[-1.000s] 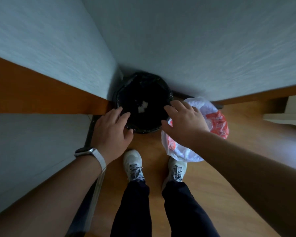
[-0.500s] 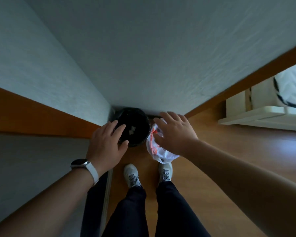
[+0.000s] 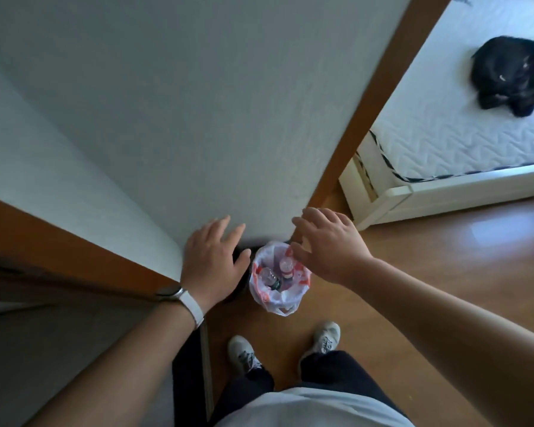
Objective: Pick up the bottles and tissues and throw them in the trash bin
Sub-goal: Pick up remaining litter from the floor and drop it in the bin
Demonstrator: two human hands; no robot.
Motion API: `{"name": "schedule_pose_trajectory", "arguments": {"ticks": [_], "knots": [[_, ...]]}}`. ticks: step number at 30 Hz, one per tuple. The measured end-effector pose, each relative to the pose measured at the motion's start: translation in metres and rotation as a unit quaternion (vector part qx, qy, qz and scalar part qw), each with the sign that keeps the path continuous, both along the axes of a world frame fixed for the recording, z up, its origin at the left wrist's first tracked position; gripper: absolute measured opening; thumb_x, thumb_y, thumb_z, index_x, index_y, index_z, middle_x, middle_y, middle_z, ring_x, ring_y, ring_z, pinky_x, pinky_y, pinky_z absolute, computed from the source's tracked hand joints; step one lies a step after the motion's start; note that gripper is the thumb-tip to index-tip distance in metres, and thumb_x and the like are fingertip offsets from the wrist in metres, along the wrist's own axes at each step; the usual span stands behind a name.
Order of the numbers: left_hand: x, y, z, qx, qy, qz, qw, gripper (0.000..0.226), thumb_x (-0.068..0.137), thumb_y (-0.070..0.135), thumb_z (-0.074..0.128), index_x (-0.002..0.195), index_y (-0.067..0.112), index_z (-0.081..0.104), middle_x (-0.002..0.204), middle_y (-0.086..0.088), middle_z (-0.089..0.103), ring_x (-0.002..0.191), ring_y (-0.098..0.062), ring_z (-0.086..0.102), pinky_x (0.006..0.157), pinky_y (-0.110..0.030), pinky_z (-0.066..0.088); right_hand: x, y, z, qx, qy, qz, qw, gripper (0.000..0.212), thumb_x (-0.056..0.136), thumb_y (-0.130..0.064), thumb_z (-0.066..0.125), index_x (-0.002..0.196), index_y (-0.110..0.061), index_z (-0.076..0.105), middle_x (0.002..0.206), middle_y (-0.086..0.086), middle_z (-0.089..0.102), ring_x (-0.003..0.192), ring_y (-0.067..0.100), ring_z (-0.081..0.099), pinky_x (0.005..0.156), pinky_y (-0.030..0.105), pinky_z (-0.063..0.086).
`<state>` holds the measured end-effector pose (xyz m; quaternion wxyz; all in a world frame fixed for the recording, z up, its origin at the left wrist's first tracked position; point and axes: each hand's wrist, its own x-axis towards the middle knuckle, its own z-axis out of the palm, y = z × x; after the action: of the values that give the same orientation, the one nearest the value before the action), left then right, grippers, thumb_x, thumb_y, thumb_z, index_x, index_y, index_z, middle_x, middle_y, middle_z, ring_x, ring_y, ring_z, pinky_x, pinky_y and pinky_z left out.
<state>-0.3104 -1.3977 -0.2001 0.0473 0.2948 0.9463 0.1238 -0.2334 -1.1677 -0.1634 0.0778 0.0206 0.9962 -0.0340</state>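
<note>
A white and red plastic bag stands open on the wooden floor by the wall corner, holding two clear plastic bottles. Left of it, the black trash bin is mostly hidden behind my left hand. That hand is spread flat and empty, with a white-strapped watch on its wrist. My right hand hovers above the bag's far rim, fingers apart, holding nothing. No tissues can be seen.
White walls with an orange-brown baseboard meet at the corner behind the bin. A white bed with a black bundle on it stands at the right. My two shoes are on the floor below the bag.
The view has pulled up and back from the bin, which now looks smaller. Both hands have lifted away from the bin, and the bag's inside with bottles has come into view.
</note>
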Motion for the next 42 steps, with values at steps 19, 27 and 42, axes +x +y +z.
{"name": "schedule_pose_trajectory", "arguments": {"ticks": [19, 27, 42], "knots": [[0.081, 0.228, 0.087, 0.016, 0.103, -0.125, 0.987, 0.051, 0.086, 0.048, 0.045, 0.124, 0.018, 0.062, 0.131, -0.013, 0.059, 0.12, -0.033, 0.054, 0.094, -0.049, 0.045, 0.144, 0.224, 0.086, 0.007, 0.095, -0.128, 0.987, 0.054, 0.091, -0.056, 0.041, 0.137, -0.026, 0.043, 0.142, 0.002, 0.044, 0.132, 0.024, 0.037, 0.108, 0.042, 0.028], [0.15, 0.376, 0.12, 0.059, 0.13, -0.258, 0.956, 0.047, 0.091, 0.048, 0.044, 0.127, 0.022, 0.059, 0.136, -0.008, 0.055, 0.128, -0.028, 0.047, 0.104, -0.053, 0.039, 0.241, 0.336, 0.104, 0.001, 0.126, -0.243, 0.962, 0.055, 0.091, -0.055, 0.043, 0.139, -0.027, 0.042, 0.145, -0.001, 0.039, 0.135, 0.022, 0.032, 0.109, 0.038, 0.023], [0.16, 0.583, 0.131, 0.125, 0.13, -0.438, 0.881, 0.051, 0.087, 0.049, 0.045, 0.124, 0.019, 0.06, 0.129, -0.008, 0.057, 0.119, -0.03, 0.051, 0.1, -0.048, 0.037, 0.309, 0.432, 0.113, 0.065, 0.196, -0.413, 0.887, 0.053, 0.084, -0.055, 0.045, 0.123, -0.022, 0.059, 0.126, 0.003, 0.058, 0.117, 0.026, 0.053, 0.097, 0.041, 0.042]]}}
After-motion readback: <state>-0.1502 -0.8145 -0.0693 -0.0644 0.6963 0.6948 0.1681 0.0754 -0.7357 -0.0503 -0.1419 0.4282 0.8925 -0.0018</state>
